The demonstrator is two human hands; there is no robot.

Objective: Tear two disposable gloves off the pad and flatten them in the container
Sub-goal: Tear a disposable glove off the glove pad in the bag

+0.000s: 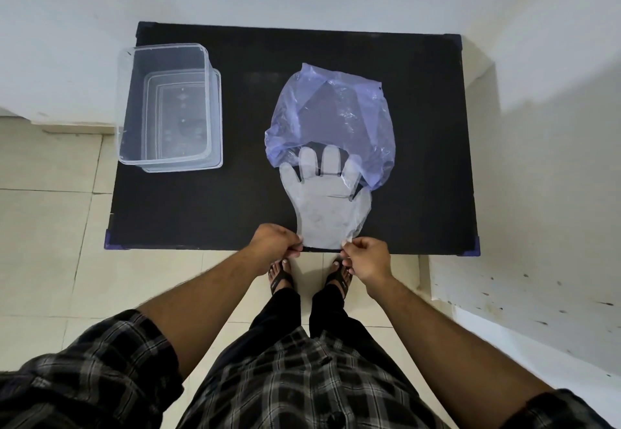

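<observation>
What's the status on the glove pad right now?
Left hand and right hand pinch the cuff corners of the translucent plastic glove pad. Clear rectangular plastic container holds no gloves. Purple plastic bag overlaps the glove fingertips.

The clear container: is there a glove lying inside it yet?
No. The clear container holds nothing, and the glove pad lies on the table.

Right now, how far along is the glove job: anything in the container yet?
Nothing looks finished: the clear container at the table's far left holds no gloves. In hand: the left hand and right hand pinch the cuff corners of the glove pad at the table's near edge, its fingertips tucked under the purple bag. Left: tearing off both gloves, then flattening them in the container.
</observation>
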